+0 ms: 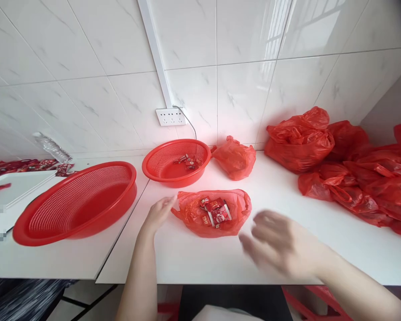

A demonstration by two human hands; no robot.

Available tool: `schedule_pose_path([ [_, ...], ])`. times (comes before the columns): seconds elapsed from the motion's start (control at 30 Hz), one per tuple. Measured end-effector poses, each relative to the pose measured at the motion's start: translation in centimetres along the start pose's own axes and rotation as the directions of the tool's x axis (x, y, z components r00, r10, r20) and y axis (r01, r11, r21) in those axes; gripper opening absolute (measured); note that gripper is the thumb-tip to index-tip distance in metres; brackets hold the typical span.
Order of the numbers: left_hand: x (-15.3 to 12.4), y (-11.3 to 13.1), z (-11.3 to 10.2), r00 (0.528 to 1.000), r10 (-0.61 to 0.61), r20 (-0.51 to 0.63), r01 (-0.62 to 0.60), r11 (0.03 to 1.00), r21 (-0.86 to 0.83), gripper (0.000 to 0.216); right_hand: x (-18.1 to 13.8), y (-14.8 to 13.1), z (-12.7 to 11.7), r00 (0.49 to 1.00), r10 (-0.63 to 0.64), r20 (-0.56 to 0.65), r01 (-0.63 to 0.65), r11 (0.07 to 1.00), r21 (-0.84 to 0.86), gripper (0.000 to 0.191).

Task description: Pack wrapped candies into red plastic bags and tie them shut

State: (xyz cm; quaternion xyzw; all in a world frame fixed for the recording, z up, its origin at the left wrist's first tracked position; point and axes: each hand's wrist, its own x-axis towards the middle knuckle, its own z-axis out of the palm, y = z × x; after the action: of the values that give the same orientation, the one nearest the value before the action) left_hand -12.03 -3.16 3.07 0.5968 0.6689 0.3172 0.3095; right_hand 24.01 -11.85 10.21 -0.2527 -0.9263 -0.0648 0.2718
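In front of me lies an opened red plastic bag [190,223], its mouth spread wide. Small red packaged snacks [220,215], some with white edges, are heaped inside it. My left hand [156,215] is at the bag's left edge, fingertips closed on the thin plastic. To the right of the bag, my right hand [276,243] is above the table, apart from the bag. Motion smears its fingers, so whether they hold anything is unclear.
A red basket [173,180] with a few small packets stands behind the bag, beside a tied red bag [235,158]. A larger red basket [82,229] is at left. Filled red bags [299,142] crowd the right. A plastic bottle [53,147] lies far left near a white tray [23,189].
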Motion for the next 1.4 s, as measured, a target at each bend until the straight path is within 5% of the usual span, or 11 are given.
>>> schedule_pose_path([
  [0.07, -1.5, 1.2, 0.3, 0.995, -0.002, 0.102, 0.003, 1.000, -0.010, 0.052, 0.2, 2.9, 2.0, 0.962, 0.147, 0.230, -0.113, 0.981, -0.156, 0.027],
  [0.13, -2.4, 2.2, 0.6, 0.997, -0.008, 0.080, 0.010, 1.000, -0.026, 0.048, 0.0, 5.6, 4.4, 0.816, 0.391, 0.425, -0.268, 0.908, -0.322, 0.043],
  [0.27, -3.1, 3.8, 0.4, 0.995, 0.028, -0.095, -0.044, 0.986, -0.162, 0.039, -0.4, 8.3, 7.0, 0.642, 0.567, 0.516, -0.443, 0.824, -0.353, 0.027],
  [0.47, -3.0, 7.3, -1.0, 0.957, 0.225, -0.185, -0.291, 0.769, -0.569, 0.027, 1.9, 8.7, 2.9, 0.757, 0.620, 0.207, -0.634, 0.619, 0.463, 0.023],
  [0.57, -2.2, 10.1, -1.5, 0.895, 0.381, -0.233, -0.415, 0.516, -0.749, 0.025, 3.9, 9.4, 0.3, 0.658, 0.753, -0.003, -0.498, 0.438, 0.748, 0.018],
  [0.7, -1.4, 13.9, -1.7, 0.849, 0.510, -0.137, -0.379, 0.409, -0.830, 0.039, 6.3, 9.3, -1.8, 0.545, 0.812, -0.207, -0.438, 0.486, 0.756, 0.013],
  [0.77, -1.5, 15.5, -1.2, 0.844, 0.533, 0.065, -0.264, 0.517, -0.814, 0.048, 7.6, 8.3, -2.3, 0.567, 0.788, -0.237, -0.417, 0.524, 0.743, 0.012],
  [0.87, -2.1, 17.2, 0.8, 0.800, 0.514, 0.309, -0.206, 0.719, -0.664, 0.053, 9.6, 5.9, -2.4, 0.742, 0.659, -0.123, -0.320, 0.509, 0.799, 0.012],
  [1.0, -2.8, 17.9, 3.7, 0.762, 0.583, 0.283, -0.388, 0.760, -0.521, 0.033, 11.3, 3.4, -2.5, 0.923, 0.374, -0.086, -0.160, 0.578, 0.801, 0.020],
  [1.2, -2.0, 16.9, 3.9, 0.838, 0.455, 0.300, -0.289, 0.838, -0.462, 0.039, 10.0, 4.4, -1.7, 0.931, 0.337, -0.143, -0.168, 0.739, 0.652, 0.033],
  [1.4, -1.9, 17.1, 3.5, 0.848, 0.371, 0.380, -0.150, 0.854, -0.498, 0.041, 8.9, 5.4, 0.4, 0.911, 0.410, -0.036, -0.234, 0.587, 0.775, 0.015],
])
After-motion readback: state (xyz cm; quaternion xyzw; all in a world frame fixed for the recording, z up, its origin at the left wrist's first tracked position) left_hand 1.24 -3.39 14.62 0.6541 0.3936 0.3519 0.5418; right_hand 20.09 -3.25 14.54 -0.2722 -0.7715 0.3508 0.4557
